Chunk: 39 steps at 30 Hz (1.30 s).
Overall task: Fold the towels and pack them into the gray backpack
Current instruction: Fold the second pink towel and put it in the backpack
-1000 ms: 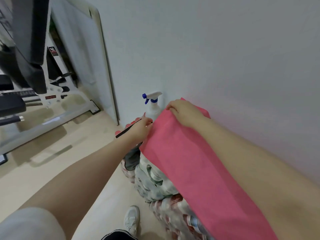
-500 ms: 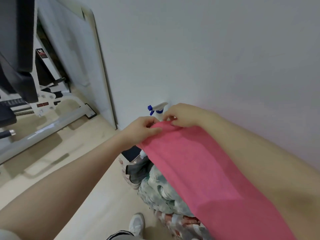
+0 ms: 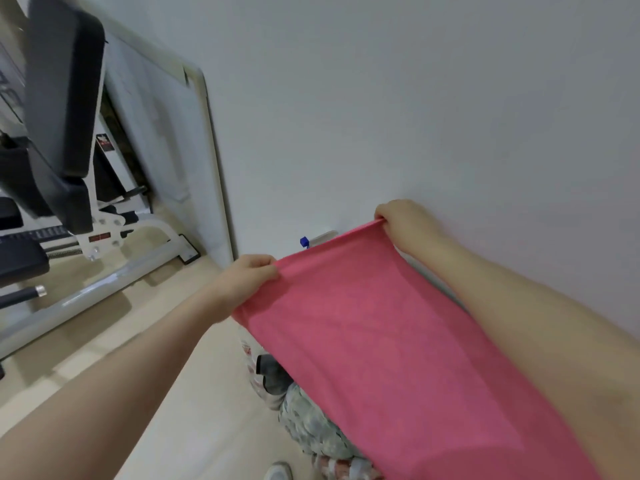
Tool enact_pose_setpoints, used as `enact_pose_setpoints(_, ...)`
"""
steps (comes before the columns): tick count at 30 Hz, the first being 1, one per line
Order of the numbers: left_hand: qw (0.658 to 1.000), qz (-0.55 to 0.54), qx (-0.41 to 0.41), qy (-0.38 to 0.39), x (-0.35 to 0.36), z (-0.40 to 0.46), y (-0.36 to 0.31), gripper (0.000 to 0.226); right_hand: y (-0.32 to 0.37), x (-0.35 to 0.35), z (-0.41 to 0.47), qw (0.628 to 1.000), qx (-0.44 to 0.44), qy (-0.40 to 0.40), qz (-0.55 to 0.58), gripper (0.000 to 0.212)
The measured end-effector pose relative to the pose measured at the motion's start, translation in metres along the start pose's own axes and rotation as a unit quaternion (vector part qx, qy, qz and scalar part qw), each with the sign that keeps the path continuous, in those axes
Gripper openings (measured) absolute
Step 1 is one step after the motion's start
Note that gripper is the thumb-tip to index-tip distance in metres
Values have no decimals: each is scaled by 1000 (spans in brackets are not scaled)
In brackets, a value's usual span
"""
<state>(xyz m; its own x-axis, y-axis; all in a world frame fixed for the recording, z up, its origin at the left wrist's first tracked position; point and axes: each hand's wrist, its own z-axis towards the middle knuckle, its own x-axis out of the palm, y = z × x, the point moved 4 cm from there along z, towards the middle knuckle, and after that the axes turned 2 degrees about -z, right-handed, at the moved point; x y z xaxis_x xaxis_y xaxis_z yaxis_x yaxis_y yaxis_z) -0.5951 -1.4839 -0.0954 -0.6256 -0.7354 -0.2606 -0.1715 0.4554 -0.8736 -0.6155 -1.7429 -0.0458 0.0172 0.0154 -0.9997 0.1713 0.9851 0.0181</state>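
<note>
Left hand (image 3: 244, 282) and right hand (image 3: 403, 221) each pinch a far corner of the pink towel (image 3: 381, 341), stretched across centre and lower right of frame. Advised: keep edge taut, corners matched before folding. Backpack not identifiable.

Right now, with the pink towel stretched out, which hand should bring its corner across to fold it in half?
Probably the right hand. It pinches the far corner of the pink towel close against the wall, so it can only swing inward toward the left hand, which holds the lower corner over open floor.
</note>
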Motion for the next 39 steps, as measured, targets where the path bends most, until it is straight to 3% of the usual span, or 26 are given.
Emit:
enact_pose_setpoints(7,977,-91,94,-170,-42,1,-32,18,23,-38,43,959,83,-155,224,32)
enact_pose_setpoints(10,969,-127,124,-172,-43,-8,-43,16,19,-47,33,956,81,-161,230,32)
enact_pose_setpoints(19,983,-109,143,28,72,-77,-58,14,-46,-43,-110,967,88,-81,224,23)
enact_pose_setpoints(22,979,-71,152,119,126,-110,-63,11,-72,-48,-170,974,101,-86,184,20)
enact_pose_setpoints(25,969,-21,170,177,178,-143,-61,13,-98,-48,-227,958,151,-98,221,17)
enact_pose_setpoints(29,945,42,208,247,245,-184,-57,16,-128,-41,-295,890,238,-116,370,27)
enact_pose_setpoints(32,920,143,220,291,291,-202,-49,19,-149,-22,-337,857,308,-63,408,27)
enact_pose_setpoints(36,880,268,200,337,332,-205,-25,8,-161,10,-371,902,325,8,284,21)
enact_pose_setpoints(39,869,284,164,370,344,-200,-13,16,-165,24,-378,899,340,-25,274,16)
